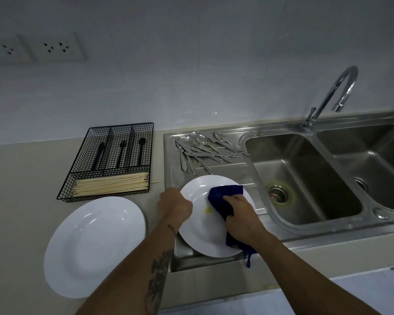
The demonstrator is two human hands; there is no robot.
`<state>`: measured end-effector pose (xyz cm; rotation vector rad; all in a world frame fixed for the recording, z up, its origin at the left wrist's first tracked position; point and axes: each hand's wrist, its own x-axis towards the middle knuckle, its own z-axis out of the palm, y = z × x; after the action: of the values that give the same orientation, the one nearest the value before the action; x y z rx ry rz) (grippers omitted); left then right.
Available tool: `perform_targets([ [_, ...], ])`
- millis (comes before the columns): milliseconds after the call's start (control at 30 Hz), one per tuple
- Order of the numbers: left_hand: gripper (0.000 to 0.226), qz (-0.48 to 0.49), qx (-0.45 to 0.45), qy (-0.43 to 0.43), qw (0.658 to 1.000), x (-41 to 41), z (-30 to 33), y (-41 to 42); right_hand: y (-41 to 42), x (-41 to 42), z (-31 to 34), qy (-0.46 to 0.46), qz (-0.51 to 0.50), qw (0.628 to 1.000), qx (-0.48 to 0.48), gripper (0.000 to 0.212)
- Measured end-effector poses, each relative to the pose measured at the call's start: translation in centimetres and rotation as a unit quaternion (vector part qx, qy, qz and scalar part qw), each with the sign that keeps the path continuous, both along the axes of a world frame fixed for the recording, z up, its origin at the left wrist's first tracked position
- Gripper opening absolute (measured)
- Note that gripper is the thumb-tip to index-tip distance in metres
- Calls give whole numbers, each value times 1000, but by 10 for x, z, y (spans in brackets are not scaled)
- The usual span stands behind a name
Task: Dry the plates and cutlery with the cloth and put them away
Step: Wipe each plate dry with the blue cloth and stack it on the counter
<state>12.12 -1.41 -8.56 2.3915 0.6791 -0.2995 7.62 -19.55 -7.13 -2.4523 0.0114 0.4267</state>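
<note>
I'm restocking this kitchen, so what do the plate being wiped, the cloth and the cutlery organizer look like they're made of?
Plate being wiped: glossy white, likely glazed ceramic or melamine; the look leaves it open. Cloth: dark blue, soft and matte, bunched under the right hand; probably microfibre or cotton. Cutlery organizer: black wire mesh, seemingly coated metal.

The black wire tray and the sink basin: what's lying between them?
A heap of metal cutlery on the steel drainboard, seen in the head view.
</note>
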Motion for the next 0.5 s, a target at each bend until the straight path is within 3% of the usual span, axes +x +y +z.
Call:
perform_targets([
  [200,16,-8,-92,-15,996,1,8,18,2,7,5,-5,12,1000,1,66],
  [333,26,7,-173,-104,979,-8,4,25,2,8,3,-11,12,1000,1,66],
  [500,40,72,-288,-228,927,-20,12,23,6,10,2,-2,16,1000,12,68],
])
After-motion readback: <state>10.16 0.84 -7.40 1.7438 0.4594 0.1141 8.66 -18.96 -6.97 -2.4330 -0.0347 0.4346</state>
